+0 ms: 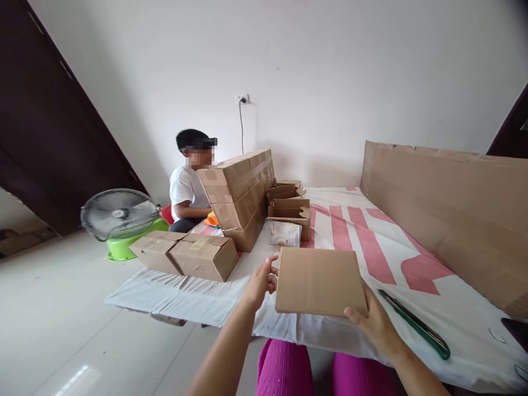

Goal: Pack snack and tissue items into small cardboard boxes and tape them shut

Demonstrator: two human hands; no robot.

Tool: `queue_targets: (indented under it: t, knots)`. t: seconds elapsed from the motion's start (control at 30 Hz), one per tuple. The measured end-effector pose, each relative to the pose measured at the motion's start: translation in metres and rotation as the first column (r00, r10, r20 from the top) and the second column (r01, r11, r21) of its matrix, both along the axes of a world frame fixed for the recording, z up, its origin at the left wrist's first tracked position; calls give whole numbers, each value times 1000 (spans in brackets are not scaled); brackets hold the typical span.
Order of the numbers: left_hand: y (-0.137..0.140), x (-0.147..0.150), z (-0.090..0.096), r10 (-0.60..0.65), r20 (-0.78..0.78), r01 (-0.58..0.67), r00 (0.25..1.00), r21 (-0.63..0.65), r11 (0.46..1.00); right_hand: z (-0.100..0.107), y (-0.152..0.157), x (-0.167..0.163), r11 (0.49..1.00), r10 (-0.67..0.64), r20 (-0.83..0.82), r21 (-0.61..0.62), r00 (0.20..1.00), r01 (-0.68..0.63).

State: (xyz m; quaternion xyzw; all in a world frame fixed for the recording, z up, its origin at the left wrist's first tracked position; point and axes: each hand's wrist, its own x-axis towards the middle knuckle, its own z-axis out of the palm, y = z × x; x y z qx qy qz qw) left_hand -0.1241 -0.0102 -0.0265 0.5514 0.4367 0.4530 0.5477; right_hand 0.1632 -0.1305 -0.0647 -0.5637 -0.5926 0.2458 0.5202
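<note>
A flat, closed brown cardboard box lies before me at the table's front edge. My right hand grips its lower right corner, thumb on top and the other fingers hidden at the side. Beside the box's left edge is my left hand, its fingers loosely bent and apart, holding nothing. A green utility knife rests on the cloth to the right of my right hand. Just beyond the box lies a small printed white packet, in front of an open cardboard box.
Taped cardboard boxes are stacked at the table's far left, with two closed cartons nearer. A tall cardboard sheet stands along the right. A person in a white shirt sits behind the stack, near a fan.
</note>
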Motion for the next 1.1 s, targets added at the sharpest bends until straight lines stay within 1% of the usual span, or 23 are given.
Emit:
queue_targets:
  t: [0.07, 0.1, 0.13, 0.23, 0.3, 0.37, 0.4, 0.43, 0.47, 0.53, 0.6, 0.63, 0.67, 0.73, 0.8, 0.87, 0.93, 1.0, 1.03, 1.1]
  knots:
    - [-5, 3, 7, -53, 161, 54, 986, -1, 999, 11, 3, 12, 995, 27, -104, -90, 994, -37]
    - [-7, 5, 9, -83, 205, 81, 975, 17, 997, 12, 5, 16, 991, 5, -146, -132, 989, -24]
    - [-9, 8, 9, -114, 210, 108, 971, 39, 993, 11, 8, 20, 985, -42, -181, -172, 983, 10]
    - [-13, 15, 2, -166, 116, 157, 979, 79, 984, 2, 16, 27, 955, -174, -234, -277, 957, 106]
    - [-15, 18, -7, -152, 30, 147, 988, 120, 982, -4, 19, 34, 940, -243, -188, -289, 952, 183]
    - [-17, 20, -17, -118, -48, 125, 992, 172, 977, -10, 20, 44, 929, -302, -46, -237, 952, 283]
    - [-17, 21, -21, -104, -83, 119, 991, 190, 975, -14, 19, 50, 924, -326, 62, -189, 943, 332]
    - [-18, 21, -25, -86, -114, 109, 990, 208, 972, -19, 18, 58, 918, -347, 189, -132, 918, 374]
    - [-19, 22, -29, -64, -146, 97, 987, 229, 969, -25, 16, 66, 907, -369, 326, -78, 870, 414]
    - [-19, 23, -34, 4, -214, 61, 977, 296, 953, -40, 12, 83, 865, -397, 574, -27, 716, 501]
    - [-16, 25, -35, 104, -267, 10, 958, 395, 919, -56, 8, 98, 803, -360, 740, -64, 569, 592]
    - [-14, 27, -35, 150, -283, -9, 947, 445, 896, -63, 6, 105, 781, -320, 788, -96, 527, 617]
    - [-12, 30, -35, 184, -296, -18, 937, 488, 873, -69, 4, 111, 773, -284, 813, -119, 508, 623]
    - [-6, 37, -35, 202, -326, 13, 924, 552, 834, -78, 3, 119, 781, -256, 825, -131, 504, 610]
    - [0, 46, -40, 162, -370, 97, 915, 590, 802, -83, 6, 125, 783, -279, 812, -117, 512, 611]
    - [3, 55, -48, 126, -391, 155, 912, 612, 775, -83, 10, 130, 773, -297, 796, -124, 528, 622]
    - [4, 62, -57, 125, -367, 149, 922, 633, 760, -79, 16, 135, 780, -295, 777, -140, 556, 610]
    - [4, 65, -65, 135, -331, 120, 934, 646, 753, -68, 23, 138, 795, -301, 751, -143, 588, 590]
    - [4, 66, -67, 135, -323, 115, 937, 647, 754, -59, 26, 138, 800, -313, 739, -132, 596, 585]
    - [4, 66, -68, 134, -323, 113, 937, 642, 758, -32, 34, 130, 815, -373, 704, -63, 604, 577]
